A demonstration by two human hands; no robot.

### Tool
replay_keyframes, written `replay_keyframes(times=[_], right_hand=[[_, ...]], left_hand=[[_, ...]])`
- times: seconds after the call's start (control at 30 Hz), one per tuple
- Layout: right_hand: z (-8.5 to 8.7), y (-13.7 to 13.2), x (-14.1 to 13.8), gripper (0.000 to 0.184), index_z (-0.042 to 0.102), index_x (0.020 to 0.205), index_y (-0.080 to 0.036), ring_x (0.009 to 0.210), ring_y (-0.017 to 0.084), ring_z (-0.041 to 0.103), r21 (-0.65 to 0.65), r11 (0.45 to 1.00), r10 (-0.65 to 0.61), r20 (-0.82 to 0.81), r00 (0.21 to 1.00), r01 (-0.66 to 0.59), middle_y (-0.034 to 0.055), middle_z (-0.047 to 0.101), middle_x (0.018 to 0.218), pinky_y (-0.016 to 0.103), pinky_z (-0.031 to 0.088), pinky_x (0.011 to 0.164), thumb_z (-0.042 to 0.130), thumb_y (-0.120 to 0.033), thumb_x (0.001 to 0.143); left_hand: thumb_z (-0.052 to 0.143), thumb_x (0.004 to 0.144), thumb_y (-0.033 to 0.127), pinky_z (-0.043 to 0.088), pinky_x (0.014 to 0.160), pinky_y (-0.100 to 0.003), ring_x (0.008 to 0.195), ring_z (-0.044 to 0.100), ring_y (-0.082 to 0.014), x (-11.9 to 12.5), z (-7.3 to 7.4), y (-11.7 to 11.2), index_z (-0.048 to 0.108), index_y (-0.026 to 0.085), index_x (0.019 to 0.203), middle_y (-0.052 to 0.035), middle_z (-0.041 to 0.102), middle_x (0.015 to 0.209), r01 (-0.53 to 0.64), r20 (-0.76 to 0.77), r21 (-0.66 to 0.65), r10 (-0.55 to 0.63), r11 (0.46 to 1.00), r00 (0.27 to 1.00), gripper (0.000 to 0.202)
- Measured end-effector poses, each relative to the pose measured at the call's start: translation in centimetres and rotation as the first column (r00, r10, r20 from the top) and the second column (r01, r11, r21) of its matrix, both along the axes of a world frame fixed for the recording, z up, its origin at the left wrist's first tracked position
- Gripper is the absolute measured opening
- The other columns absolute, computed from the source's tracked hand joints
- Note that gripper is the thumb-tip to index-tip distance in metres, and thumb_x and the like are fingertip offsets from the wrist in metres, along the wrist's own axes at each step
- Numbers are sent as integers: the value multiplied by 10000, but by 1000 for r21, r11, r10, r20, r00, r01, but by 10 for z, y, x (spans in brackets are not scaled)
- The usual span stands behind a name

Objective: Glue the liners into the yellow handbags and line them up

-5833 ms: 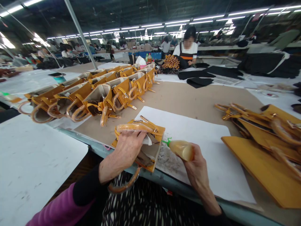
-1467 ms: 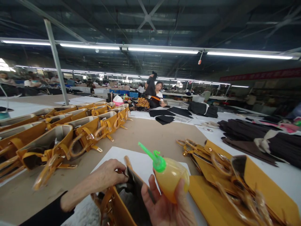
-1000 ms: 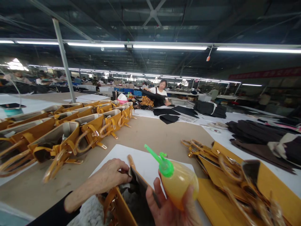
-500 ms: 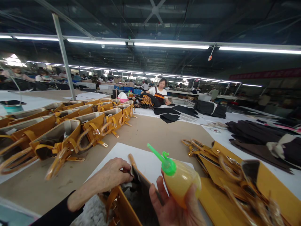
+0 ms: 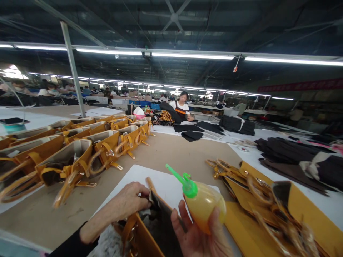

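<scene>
My right hand [image 5: 198, 228] is wrapped round a squeeze bottle [image 5: 206, 205] of yellowish liquid, its green nozzle pointing up and to the left. Below it, a mustard-yellow handbag [image 5: 144, 232] with a dark inside lies tilted at the front of the table. My left hand [image 5: 132, 200] pinches the upper edge of the bag's dark lining [image 5: 158, 205], fingers closed on it. The nozzle tip is apart from the bag, above it. Part of the bag is cut off by the bottom of the view.
Rows of yellow handbags [image 5: 104, 142] stand open on the left. Flat yellow bag pieces with handles [image 5: 257, 200] are piled at the right. Dark fabric stacks [image 5: 289, 153] lie farther right. A co-worker [image 5: 182, 107] sits across the table beside black pieces [image 5: 191, 135].
The view has tilted and shifted slightly. Both hands keep their holds on the bottle and the lining, with almost no other movement.
</scene>
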State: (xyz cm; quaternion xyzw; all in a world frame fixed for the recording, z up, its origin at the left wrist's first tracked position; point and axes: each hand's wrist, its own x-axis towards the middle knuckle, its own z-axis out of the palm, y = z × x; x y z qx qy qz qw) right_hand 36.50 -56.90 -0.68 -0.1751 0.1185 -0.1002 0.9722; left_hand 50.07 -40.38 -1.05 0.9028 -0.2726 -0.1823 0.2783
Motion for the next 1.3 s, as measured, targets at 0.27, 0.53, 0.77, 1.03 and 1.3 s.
replay_keyframes(times=[0.27, 0.53, 0.77, 1.03, 1.3], right_hand=[[7, 6, -1, 327, 688, 857, -220, 850, 190, 660, -72, 997, -34, 4, 999, 34, 28, 719, 875, 399, 510, 818, 824, -385, 610], [13, 11, -4, 315, 680, 845, -231, 840, 173, 662, -82, 996, -36, -6, 999, 35, 11, 720, 877, 369, 526, 784, 815, -398, 615], [13, 14, -5, 350, 673, 889, -221, 852, 187, 657, -109, 992, -60, -5, 998, 59, 24, 717, 900, 389, 524, 793, 822, -380, 614], [13, 18, -4, 317, 679, 888, -228, 851, 200, 663, -25, 995, -96, -3, 995, 96, 34, 719, 932, 392, 548, 756, 823, -333, 626], [17, 22, -3, 316, 672, 897, -204, 849, 200, 664, -25, 995, -95, -2, 996, 95, 36, 724, 899, 378, 551, 748, 821, -296, 634]], left_hand=[[515, 655, 334, 359, 580, -222, 694, 515, -158, 0, -4, 6, 712, 215, 747, 20, 557, 641, -5, 10, -3, 5, 1000, 1000, 247], [518, 629, 314, 312, 543, -225, 643, 468, -139, -10, 6, 10, 692, 189, 684, 22, 494, 600, -12, 4, -46, 13, 999, 1000, 221], [508, 639, 288, 294, 525, -219, 621, 445, -127, -15, 5, 18, 696, 195, 700, 25, 487, 597, 8, 23, -83, -6, 996, 1000, 219], [519, 641, 297, 298, 543, -221, 635, 456, -132, -13, 0, 19, 672, 180, 681, 25, 499, 600, 21, 50, -61, -18, 998, 999, 197], [601, 656, 486, 319, 533, -230, 637, 508, -145, -13, 11, 21, 687, 185, 720, 12, 586, 648, 83, 123, 2, -82, 997, 989, 319]])
